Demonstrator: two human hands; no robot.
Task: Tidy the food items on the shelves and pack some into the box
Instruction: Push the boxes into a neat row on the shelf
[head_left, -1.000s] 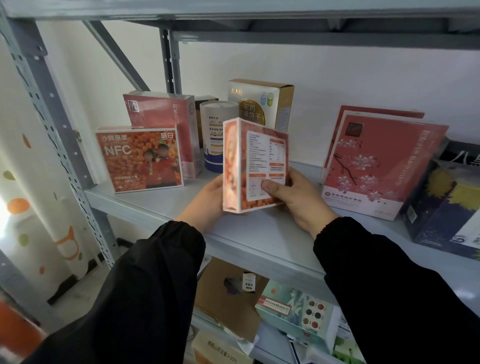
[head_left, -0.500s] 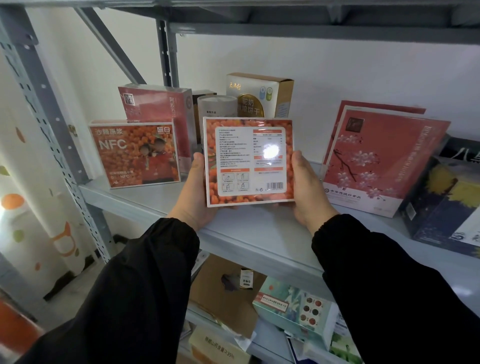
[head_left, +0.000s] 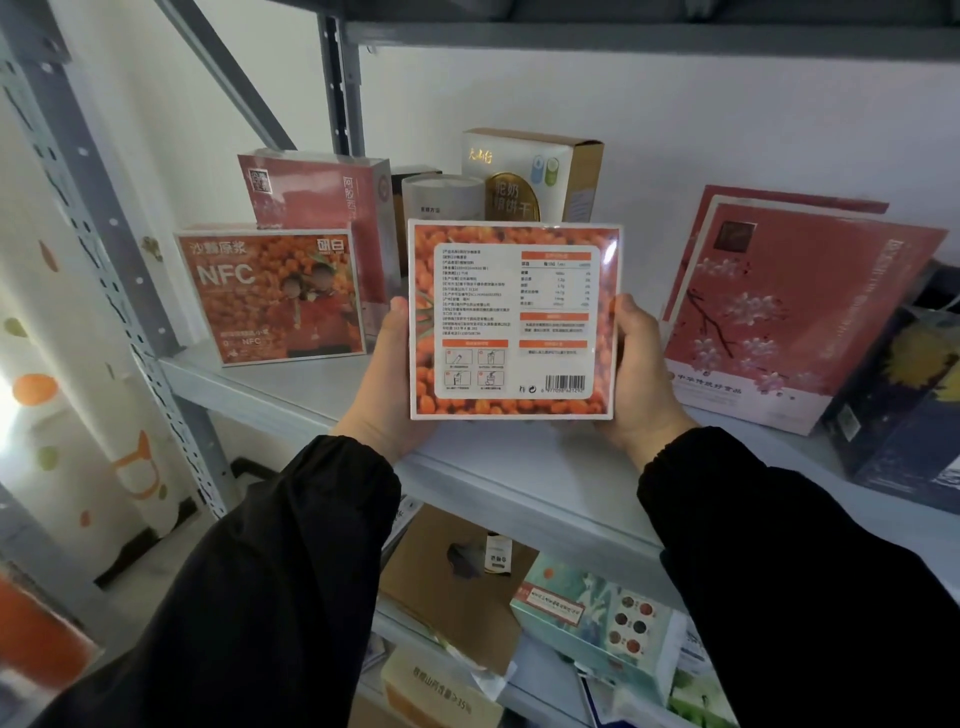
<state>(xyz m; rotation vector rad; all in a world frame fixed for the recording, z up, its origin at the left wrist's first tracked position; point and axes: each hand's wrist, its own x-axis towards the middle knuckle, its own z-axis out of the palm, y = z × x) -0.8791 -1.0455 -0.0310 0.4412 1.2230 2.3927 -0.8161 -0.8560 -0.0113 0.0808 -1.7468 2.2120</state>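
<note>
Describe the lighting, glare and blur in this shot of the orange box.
Head view: dim, flat light, with a blown-out patch at the left edge. Head view: the orange box shows only a faint sheen on its wrap near the top right corner; its small print is too soft to read. Head view: the wide lens makes the shelf post lean.

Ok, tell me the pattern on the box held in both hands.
Orange berries around a white label panel on the held box; head view.
</note>
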